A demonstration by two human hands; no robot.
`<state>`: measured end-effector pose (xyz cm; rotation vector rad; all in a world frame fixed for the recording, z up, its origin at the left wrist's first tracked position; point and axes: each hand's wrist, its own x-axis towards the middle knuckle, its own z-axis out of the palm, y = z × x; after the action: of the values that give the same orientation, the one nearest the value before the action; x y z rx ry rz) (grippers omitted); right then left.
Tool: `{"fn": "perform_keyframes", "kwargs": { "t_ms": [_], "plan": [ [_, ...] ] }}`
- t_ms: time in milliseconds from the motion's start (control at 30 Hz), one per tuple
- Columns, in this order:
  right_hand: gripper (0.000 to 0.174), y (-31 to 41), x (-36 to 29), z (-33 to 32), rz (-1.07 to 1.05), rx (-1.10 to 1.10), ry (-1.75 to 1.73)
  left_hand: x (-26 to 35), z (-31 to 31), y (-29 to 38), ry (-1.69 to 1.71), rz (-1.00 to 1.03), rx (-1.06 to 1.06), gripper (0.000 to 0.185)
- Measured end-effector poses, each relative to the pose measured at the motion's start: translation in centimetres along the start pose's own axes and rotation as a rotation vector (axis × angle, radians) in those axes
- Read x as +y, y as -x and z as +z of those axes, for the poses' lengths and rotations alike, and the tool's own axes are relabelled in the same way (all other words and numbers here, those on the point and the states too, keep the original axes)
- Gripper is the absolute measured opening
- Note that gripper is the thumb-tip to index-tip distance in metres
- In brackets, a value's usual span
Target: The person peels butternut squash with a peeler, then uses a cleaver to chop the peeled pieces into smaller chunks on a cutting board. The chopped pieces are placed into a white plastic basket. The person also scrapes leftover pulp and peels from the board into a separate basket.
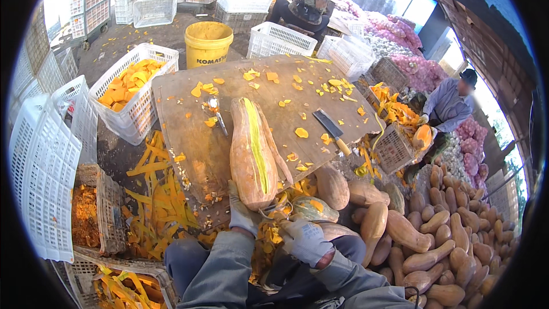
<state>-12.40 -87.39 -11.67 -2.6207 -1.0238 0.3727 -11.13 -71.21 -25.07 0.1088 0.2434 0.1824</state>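
Observation:
A long tan squash lies lengthwise on a wooden board, a peeled yellow-green stripe along its top and a loose strip of peel down its right side. Gloved, my left hand holds the squash's near end from the left. My right hand, also gloved, grips the handle of a peeler just beyond the squash's near end. A cleaver with a wooden handle rests on the board to the right. Left of the squash lies a metal spoon. Orange scraps are scattered around.
A white crate of orange pieces and a yellow bucket stand beyond the board. Whole squashes are heaped at right. Peelings lie at left, near crates. One person holds a cut squash at right; another sits farther back.

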Motion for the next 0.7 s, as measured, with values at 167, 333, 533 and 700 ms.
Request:
{"fn": "perform_keyframes", "kwargs": {
  "t_ms": [167,333,533,700],
  "plan": [
    [0.055,-7.9,0.0,-1.7,0.034,0.456,-0.184,0.0,0.1,-0.4,0.09,-0.085,-0.08,0.091],
    [0.053,-15.0,-2.0,-1.6,0.074,0.175,0.072,0.1,0.1,-0.6,0.131,-0.107,-0.069,0.091],
    [0.045,-19.5,3.9,-0.1,0.12,0.361,0.017,0.4,-0.4,0.3,0.004,-0.124,0.105,0.097],
    [0.043,-23.1,10.5,-2.7,0.483,0.475,0.042,0.6,-0.2,0.5,0.023,-0.118,0.003,0.1]
  ]
}}
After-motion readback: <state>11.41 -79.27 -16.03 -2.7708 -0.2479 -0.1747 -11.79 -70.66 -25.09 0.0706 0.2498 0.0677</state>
